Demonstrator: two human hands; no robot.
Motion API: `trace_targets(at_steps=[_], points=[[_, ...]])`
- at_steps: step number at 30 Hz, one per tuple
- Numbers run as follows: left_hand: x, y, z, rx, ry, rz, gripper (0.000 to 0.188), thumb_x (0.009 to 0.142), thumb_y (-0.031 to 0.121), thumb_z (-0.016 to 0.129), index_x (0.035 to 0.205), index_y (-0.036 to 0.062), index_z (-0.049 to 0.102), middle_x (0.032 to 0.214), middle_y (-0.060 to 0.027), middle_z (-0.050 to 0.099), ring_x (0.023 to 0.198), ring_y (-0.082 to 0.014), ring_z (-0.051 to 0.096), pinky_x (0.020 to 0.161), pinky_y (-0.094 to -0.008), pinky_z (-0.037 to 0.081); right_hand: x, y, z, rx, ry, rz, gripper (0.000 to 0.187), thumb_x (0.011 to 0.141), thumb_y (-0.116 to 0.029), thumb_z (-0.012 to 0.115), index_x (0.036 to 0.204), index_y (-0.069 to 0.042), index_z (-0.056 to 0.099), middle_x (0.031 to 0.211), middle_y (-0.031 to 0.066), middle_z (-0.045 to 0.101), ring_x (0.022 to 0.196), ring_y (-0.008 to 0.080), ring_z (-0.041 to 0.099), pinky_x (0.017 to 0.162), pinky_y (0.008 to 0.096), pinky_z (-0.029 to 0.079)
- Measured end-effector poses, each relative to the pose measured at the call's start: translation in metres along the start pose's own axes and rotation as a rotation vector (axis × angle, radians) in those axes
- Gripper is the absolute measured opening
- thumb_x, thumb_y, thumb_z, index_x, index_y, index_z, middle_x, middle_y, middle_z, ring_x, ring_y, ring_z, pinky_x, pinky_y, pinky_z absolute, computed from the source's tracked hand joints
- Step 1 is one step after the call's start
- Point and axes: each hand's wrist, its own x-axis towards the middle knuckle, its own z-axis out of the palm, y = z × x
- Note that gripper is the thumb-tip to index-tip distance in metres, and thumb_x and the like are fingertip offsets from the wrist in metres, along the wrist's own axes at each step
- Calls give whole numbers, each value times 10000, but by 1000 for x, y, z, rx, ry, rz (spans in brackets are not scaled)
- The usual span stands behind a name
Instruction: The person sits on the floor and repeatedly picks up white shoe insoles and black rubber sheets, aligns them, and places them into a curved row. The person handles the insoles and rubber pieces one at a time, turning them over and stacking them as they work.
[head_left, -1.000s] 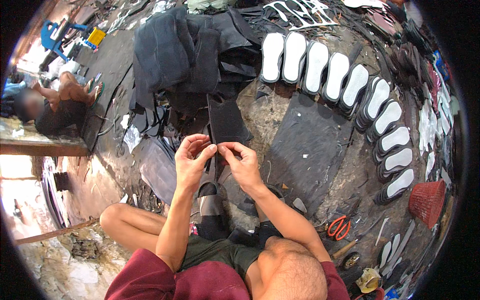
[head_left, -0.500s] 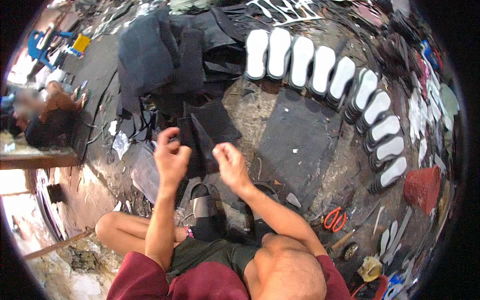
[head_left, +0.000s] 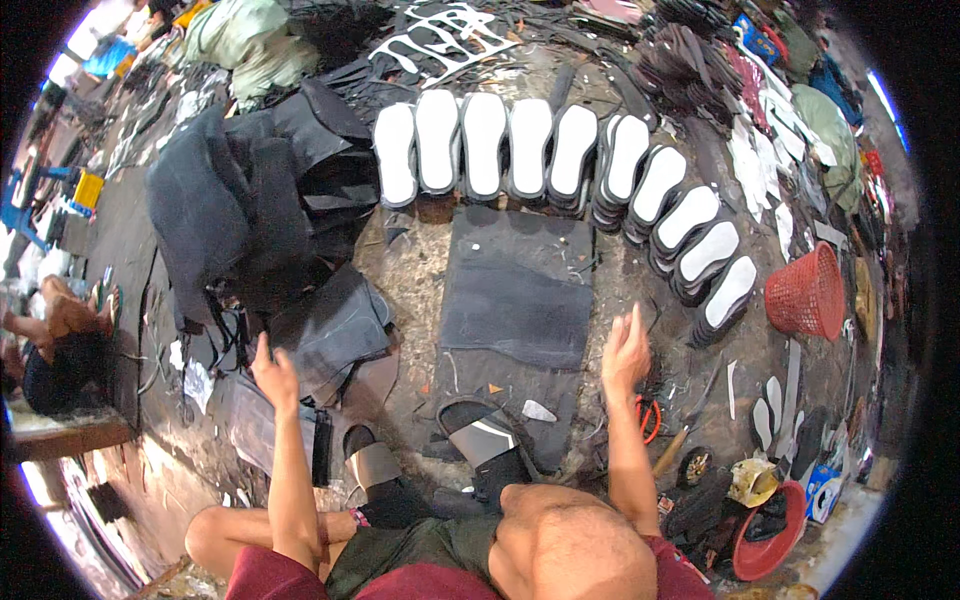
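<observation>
My left hand [head_left: 275, 375] hovers at the left, beside a pile of cut dark sheets [head_left: 345, 325]; its forefinger points forward and I see nothing in it. My right hand [head_left: 627, 350] is stretched out flat with nothing in it, above the floor just past orange-handled scissors [head_left: 649, 420], which my wrist partly covers. Between the hands a dark grey rectangular sheet [head_left: 515, 315] lies flat on a larger black mat [head_left: 515, 240]. Beyond the mat, stacks of sole-shaped pieces [head_left: 484, 145] with white tops stand in an arc that curves down to the right.
Large black sheets [head_left: 225, 190] are heaped at the far left. A red basket [head_left: 805, 290] stands at the right, with a red basin [head_left: 770, 550] nearer me. White cut-out scrap [head_left: 450, 45] lies at the back. Another person's legs [head_left: 65, 330] show at the left edge.
My hands have moved apart, left hand leftward and right hand rightward. The grey sheet now lies on the mat, where only the bare mat showed before. The view has turned rightward.
</observation>
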Motion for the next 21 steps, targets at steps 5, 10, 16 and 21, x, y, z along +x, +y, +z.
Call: trace_targets(at_steps=[5,10,16,21], points=[[-29,176,62,-329,-234,580,346,843,57,689,1188,78,684,1256,-157,661,1181,-325,609,1028,-411,468,174,-38,31,-144,-188,-477,588,830,-183,752,1387,-180,562,1353,170,564,1244,355,531,1039,437,445],[-59,340,131,-494,-595,929,461,812,67,700,1267,87,633,1342,-157,603,1238,-348,558,1058,-442,452,281,-49,52,-618,-632,-675,944,588,-253,929,1428,-333,505,1555,164,361,1386,375,426,1090,484,427],[-69,435,229,-377,-595,1215,551,818,79,659,1352,29,534,1437,-200,501,1333,-382,469,1103,-462,408,309,-41,62,-432,-656,-897,707,678,-305,840,1342,-253,605,1451,238,481,1176,390,612,952,475,537],[-84,470,261,-386,-451,1214,631,798,41,623,1405,-6,457,1463,-225,458,1376,-411,415,1117,-494,380,330,-23,66,-283,-643,-803,512,810,-370,692,1288,-198,627,1227,194,653,961,369,689,834,478,575]])
